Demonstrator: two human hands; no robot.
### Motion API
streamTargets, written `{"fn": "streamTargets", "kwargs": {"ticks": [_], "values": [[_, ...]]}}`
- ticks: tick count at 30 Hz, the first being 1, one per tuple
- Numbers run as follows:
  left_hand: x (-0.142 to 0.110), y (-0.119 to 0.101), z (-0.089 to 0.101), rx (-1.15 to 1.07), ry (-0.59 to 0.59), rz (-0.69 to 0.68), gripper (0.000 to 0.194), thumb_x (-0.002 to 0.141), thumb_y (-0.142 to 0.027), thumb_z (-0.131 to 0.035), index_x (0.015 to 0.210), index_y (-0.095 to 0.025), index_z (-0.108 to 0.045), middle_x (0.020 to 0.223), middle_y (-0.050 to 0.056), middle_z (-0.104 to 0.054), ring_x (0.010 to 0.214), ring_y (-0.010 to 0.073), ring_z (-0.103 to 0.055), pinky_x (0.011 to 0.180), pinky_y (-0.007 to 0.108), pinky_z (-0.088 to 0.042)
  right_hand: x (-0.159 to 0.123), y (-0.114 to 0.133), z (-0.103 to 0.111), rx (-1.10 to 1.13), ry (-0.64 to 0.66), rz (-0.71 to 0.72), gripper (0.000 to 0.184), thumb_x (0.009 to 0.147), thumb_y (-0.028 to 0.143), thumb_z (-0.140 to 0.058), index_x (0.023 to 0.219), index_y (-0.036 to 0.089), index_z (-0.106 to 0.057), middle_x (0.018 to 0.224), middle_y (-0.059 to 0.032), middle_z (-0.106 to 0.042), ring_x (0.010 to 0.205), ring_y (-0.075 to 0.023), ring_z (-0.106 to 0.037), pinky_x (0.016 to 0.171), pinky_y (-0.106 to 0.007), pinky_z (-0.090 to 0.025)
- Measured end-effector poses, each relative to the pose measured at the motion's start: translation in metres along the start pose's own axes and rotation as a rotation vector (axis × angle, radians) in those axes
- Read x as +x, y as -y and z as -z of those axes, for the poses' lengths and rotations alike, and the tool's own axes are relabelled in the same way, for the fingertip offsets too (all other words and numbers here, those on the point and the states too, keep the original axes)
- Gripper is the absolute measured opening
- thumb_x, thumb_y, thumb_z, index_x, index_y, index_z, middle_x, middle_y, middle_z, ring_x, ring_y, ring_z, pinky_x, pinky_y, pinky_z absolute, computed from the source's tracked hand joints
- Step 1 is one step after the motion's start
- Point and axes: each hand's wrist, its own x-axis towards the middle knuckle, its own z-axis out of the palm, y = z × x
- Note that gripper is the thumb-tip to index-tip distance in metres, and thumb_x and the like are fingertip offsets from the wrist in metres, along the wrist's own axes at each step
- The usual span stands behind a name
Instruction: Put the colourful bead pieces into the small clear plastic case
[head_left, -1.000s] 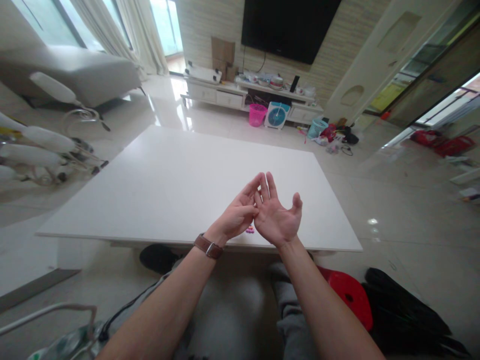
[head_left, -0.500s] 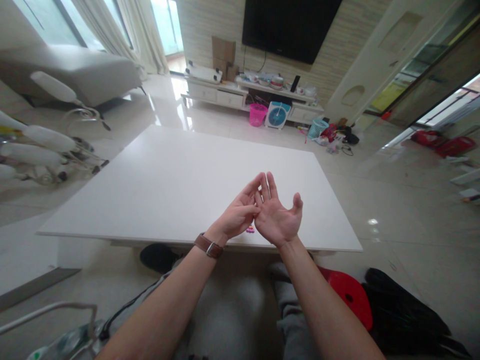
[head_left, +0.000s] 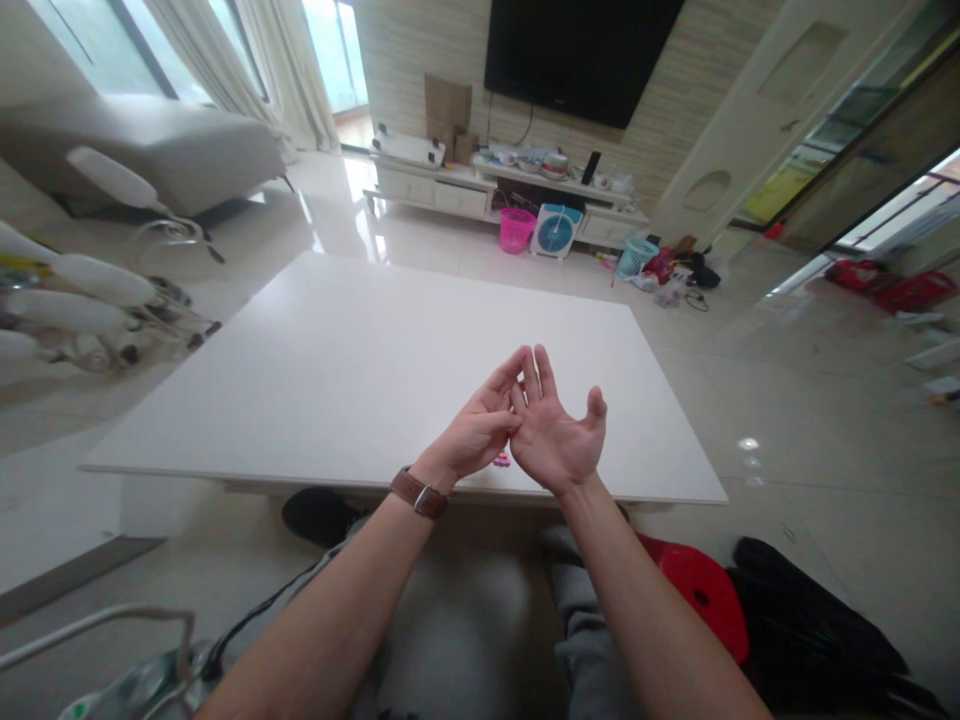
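Note:
Both of my hands hover together over the near edge of the white table [head_left: 360, 370]. My right hand [head_left: 559, 430] is turned palm up, its fingers stretched out and its thumb apart, with nothing in it. My left hand [head_left: 472, 430], with a brown watch strap [head_left: 418, 493] on its wrist, lies against the right palm; its fingers are extended and their tips touch the right hand's fingers. I see nothing held in it. A small pink and purple object [head_left: 501, 460] lies on the table just below the hands.
A red stool [head_left: 701, 590] and a black bag [head_left: 817, 620] are on the floor at my right. White chairs [head_left: 82, 290] stand left of the table. A TV cabinet [head_left: 502, 195] with a pink basket [head_left: 514, 229] and a blue fan [head_left: 556, 231] is at the far wall.

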Motion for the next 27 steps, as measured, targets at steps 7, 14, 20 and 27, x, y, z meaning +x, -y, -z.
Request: {"fn": "streamTargets", "kwargs": {"ticks": [7, 14, 20, 27], "values": [[0.0, -0.001, 0.0, -0.001, 0.0, 0.002, 0.082, 0.068, 0.001, -0.062, 0.14, -0.038, -0.056, 0.166, -0.007, -0.03, 0.155, 0.0218, -0.022, 0.125, 0.037, -0.026, 0.0, 0.0, 0.0, -0.011, -0.028, -0.012, 0.063, 0.083, 0.07, -0.047, 0.14, 0.044, -0.051, 0.156, 0.0102, -0.044, 0.151, -0.0184, -0.027, 0.116, -0.047, -0.037], [0.0, -0.001, 0.0, 0.027, -0.003, 0.004, 0.084, 0.068, 0.001, -0.061, 0.142, -0.039, -0.054, 0.167, -0.008, -0.029, 0.155, 0.0223, -0.022, 0.125, 0.037, -0.028, 0.001, -0.001, 0.003, -0.016, 0.002, -0.023, 0.064, 0.084, 0.074, -0.043, 0.139, 0.042, -0.054, 0.161, 0.0138, -0.035, 0.153, -0.0175, -0.022, 0.119, -0.044, -0.034], [0.001, -0.004, 0.003, 0.085, -0.021, -0.002, 0.084, 0.067, 0.0, -0.062, 0.14, -0.041, -0.056, 0.167, -0.009, -0.029, 0.155, 0.0227, -0.023, 0.124, 0.037, -0.028, 0.003, 0.0, 0.0, -0.101, 0.028, 0.003, 0.061, 0.084, 0.073, -0.046, 0.138, 0.043, -0.053, 0.158, 0.0102, -0.041, 0.15, -0.0205, -0.028, 0.115, -0.048, -0.038], [0.006, -0.017, 0.034, 0.389, -0.182, 0.142, 0.06, 0.077, -0.018, -0.064, 0.136, -0.031, -0.059, 0.153, 0.008, -0.049, 0.135, 0.03, -0.052, 0.112, 0.053, -0.041, 0.023, 0.02, 0.051, -0.725, -0.201, -0.025, 0.048, 0.088, 0.053, -0.053, 0.131, 0.031, -0.057, 0.134, -0.0051, -0.062, 0.113, -0.0247, -0.062, 0.099, -0.047, -0.047]]}}
